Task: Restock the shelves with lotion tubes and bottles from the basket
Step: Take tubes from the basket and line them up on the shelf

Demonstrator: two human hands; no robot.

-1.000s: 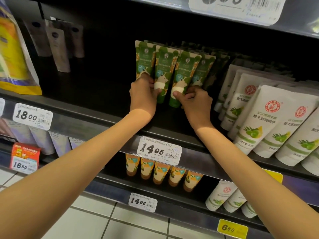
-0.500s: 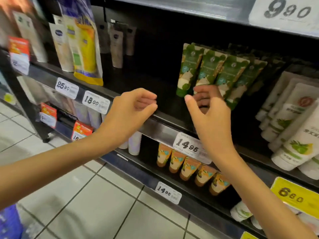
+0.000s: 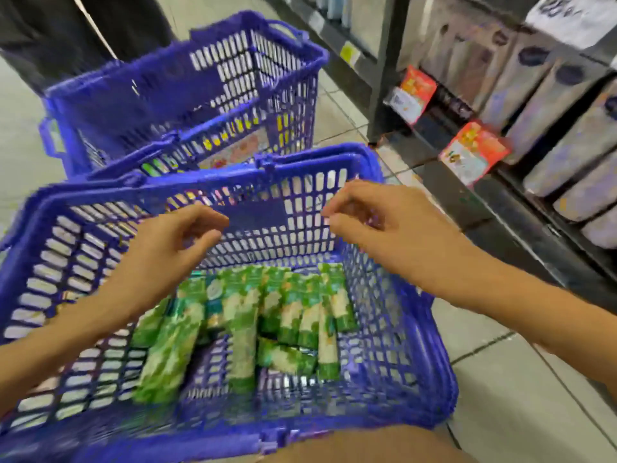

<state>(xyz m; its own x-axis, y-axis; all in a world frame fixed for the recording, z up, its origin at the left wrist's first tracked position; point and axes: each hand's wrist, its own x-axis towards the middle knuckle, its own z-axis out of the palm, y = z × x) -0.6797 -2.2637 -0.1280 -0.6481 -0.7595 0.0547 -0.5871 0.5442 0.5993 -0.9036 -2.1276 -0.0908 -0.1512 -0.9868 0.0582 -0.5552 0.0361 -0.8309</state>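
I see a blurred view down into a blue basket (image 3: 50, 279). The left hand (image 3: 173, 238) and right hand (image 3: 377, 218) hover above it, fingers loosely curled and holding nothing. Green lotion tubes (image 3: 240, 315) lie jumbled on the basket floor, at 6 o'clock from the hands. A second blue basket (image 3: 150, 95) sits at 11 o'clock. Shelves (image 3: 500, 202) of grey tubes (image 3: 561, 121) stand at 2 o'clock.

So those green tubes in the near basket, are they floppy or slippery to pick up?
Probably light and slightly squashy: the green tubes look like slim plastic lotion tubes. Their shiny printed skin may be a little slippery. They lie loosely piled in the basket, some crosswise, so neighbours would likely shift.
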